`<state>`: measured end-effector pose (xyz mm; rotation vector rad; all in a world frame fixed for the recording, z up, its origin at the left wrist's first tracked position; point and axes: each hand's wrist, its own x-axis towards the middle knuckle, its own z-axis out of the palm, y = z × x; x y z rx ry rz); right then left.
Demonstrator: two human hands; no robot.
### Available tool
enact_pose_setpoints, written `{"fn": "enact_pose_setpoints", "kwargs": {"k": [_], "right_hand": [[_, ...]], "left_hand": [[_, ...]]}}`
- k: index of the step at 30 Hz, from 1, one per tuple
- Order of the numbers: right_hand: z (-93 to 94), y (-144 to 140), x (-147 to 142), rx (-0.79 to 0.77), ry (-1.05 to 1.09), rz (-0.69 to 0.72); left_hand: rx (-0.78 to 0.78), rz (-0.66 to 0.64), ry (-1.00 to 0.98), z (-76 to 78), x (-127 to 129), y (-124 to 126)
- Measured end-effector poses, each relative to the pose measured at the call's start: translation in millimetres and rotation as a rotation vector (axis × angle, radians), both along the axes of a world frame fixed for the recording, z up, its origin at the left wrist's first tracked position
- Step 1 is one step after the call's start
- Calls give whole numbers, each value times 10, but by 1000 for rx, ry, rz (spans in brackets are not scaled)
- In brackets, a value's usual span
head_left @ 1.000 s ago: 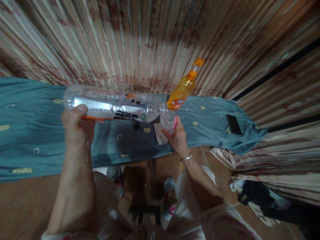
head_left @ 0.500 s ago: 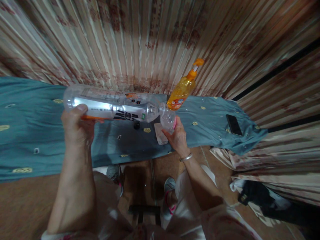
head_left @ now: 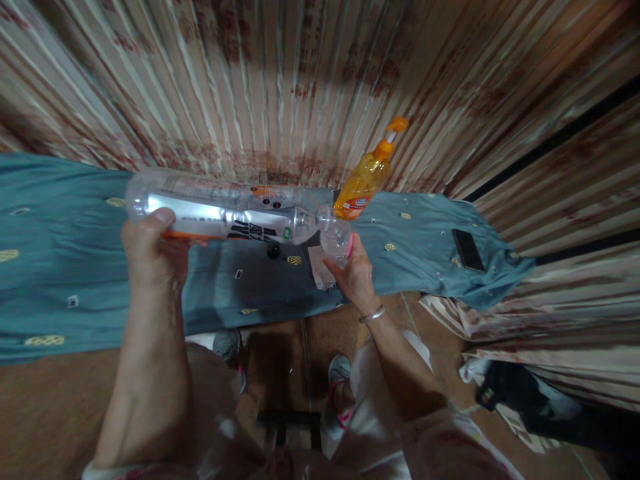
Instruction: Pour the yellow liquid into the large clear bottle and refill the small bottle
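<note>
My left hand [head_left: 150,250] grips the base end of a large clear plastic bottle [head_left: 220,210], held almost level above the teal tablecloth [head_left: 60,267]. My right hand [head_left: 355,273] closes around a small clear cup [head_left: 336,241], its rim touching the bottle's mouth. Just beyond stands an orange pump bottle [head_left: 367,175]. A black phone [head_left: 468,249] lies well apart to the right, a black cap [head_left: 273,251] under the bottle.

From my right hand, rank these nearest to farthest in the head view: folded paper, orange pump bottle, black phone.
From the right hand:
1. Folded paper, on the cloth just left of the hand.
2. Orange pump bottle, standing behind it by the curtain.
3. Black phone, far right on the cloth.
</note>
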<state>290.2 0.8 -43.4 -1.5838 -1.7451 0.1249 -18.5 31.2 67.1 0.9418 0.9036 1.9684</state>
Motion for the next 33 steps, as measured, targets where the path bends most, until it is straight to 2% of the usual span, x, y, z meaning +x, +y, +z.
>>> {"fn": "enact_pose_setpoints", "kwargs": {"k": [6, 22, 33], "right_hand": [[-44, 6, 17, 18, 2, -16], [51, -14, -21, -27, 13, -27], [-39, 6, 31, 21, 3, 4]], "left_hand": [[-13, 3, 13, -17, -14, 5], [11, -1, -14, -37, -32, 26], [24, -8, -4, -46, -34, 34]]}}
